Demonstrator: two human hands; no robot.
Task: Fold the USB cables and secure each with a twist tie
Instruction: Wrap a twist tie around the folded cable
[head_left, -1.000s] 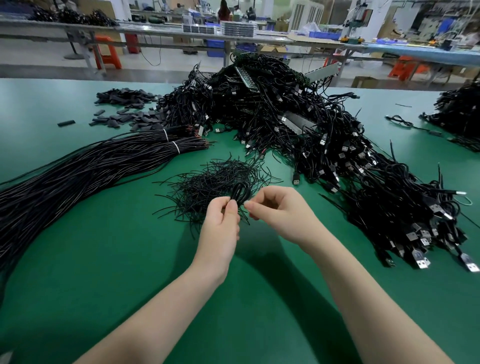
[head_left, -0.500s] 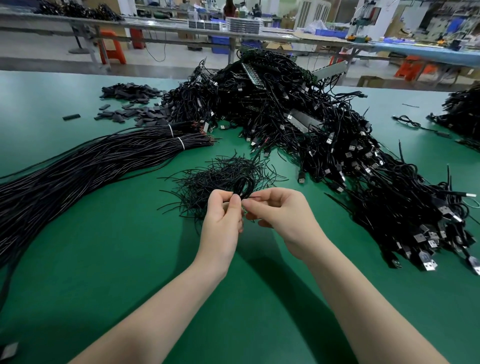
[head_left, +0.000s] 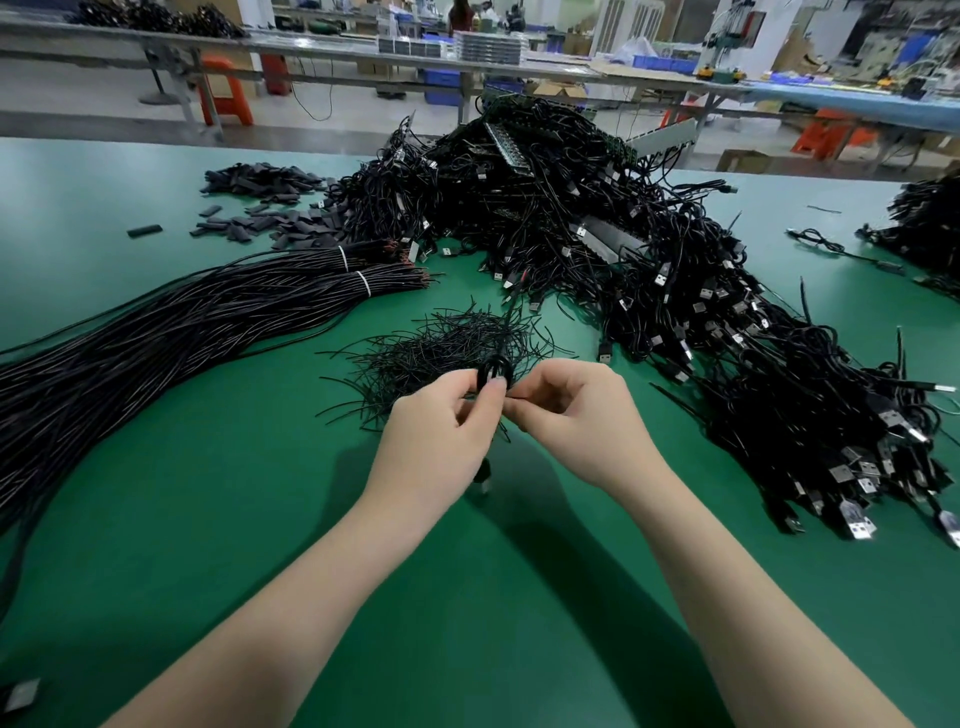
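Left hand (head_left: 441, 441) pinching a small folded black USB cable coil (head_left: 493, 371) above the green worktop (head_left: 234, 519), right hand (head_left: 576, 421) pinching a thin black twist tie (head_left: 511, 402) beside it, just near of the loose black twist-tie pile (head_left: 441, 343)

Small black cable coil (head_left: 494, 372) over loose twist-tie heap (head_left: 441, 348)

The left hand (head_left: 441, 441) hides most of the folded cable (head_left: 493, 371) — whether a tie is on it cannot be told.
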